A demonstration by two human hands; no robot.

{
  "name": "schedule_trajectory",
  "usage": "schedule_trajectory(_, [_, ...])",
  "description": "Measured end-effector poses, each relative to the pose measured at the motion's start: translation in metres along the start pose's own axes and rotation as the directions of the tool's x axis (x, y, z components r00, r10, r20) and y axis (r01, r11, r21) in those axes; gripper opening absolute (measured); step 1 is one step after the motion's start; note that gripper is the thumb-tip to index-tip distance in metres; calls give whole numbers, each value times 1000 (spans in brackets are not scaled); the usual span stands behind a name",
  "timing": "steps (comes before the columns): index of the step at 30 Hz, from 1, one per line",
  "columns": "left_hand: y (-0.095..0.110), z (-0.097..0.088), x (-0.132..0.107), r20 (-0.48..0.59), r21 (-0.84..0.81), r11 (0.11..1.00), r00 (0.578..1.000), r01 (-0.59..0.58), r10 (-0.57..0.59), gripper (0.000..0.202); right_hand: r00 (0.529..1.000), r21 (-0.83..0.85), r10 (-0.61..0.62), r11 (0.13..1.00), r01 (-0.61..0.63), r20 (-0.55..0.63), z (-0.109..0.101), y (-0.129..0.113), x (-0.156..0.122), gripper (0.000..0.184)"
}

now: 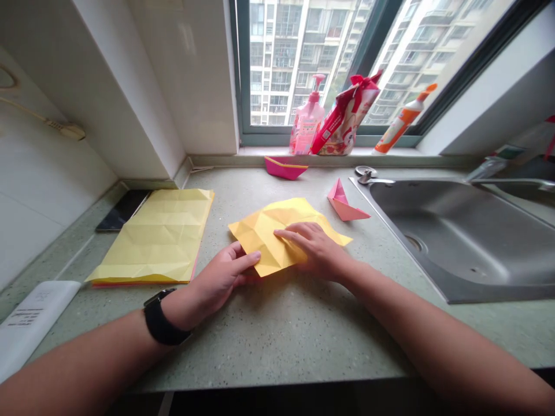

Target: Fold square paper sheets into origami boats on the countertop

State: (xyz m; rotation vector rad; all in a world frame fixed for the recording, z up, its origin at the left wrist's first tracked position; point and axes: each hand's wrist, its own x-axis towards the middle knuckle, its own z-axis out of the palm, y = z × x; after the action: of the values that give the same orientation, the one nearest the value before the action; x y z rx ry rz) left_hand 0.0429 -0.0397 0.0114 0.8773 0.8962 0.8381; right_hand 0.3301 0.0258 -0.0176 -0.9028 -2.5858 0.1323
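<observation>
A creased yellow sheet of paper [271, 225] lies partly raised off the counter in front of me. My left hand [225, 268] pinches its near left corner, thumb on top and fingers beneath. Across the paper's upper side rests my right hand [314, 248], its fingers stretched out and its thumb hidden. Folds run over the sheet in several directions. Beyond it sits a magenta folded paper boat [286, 169] with a yellow rim. A pink folded paper boat [344, 203] stands to the right of the sheet, near the sink.
A stack of creased paper [165, 231] lies at left, overlapping a dark flat device [124, 209]. A white object [37, 323] is nearer. The steel sink [442, 289] is at right. A pump bottle [306, 124], a red bag [347, 118] and an orange-white bottle [401, 122] line the sill.
</observation>
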Motion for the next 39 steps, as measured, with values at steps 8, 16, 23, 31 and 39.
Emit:
schedule_trajectory(8, [24,1,-25,503,426,904,820,39,-272,73,998,23,-53,998,52,31,-4,3,0,88])
schedule_trajectory(16, [41,-43,-4,421,836,110,757,-537,500,41,985,-41,-15,999,22,170,-6,8,-4,79])
schedule_trajectory(23, [20,-71,16,555,831,-121,818,-542,152,116,990,266,-51,964,15,129,-7,17,-4,61])
schedule_trajectory(31, [40,-66,1,589,808,-125,795,-575,148,85,997,537,-25,843,-22,79,-13,27,0,33])
schedule_trajectory(39, [50,-66,0,636,768,-155,709,-621,305,70,979,683,164,702,-202,121,-23,34,-1,48])
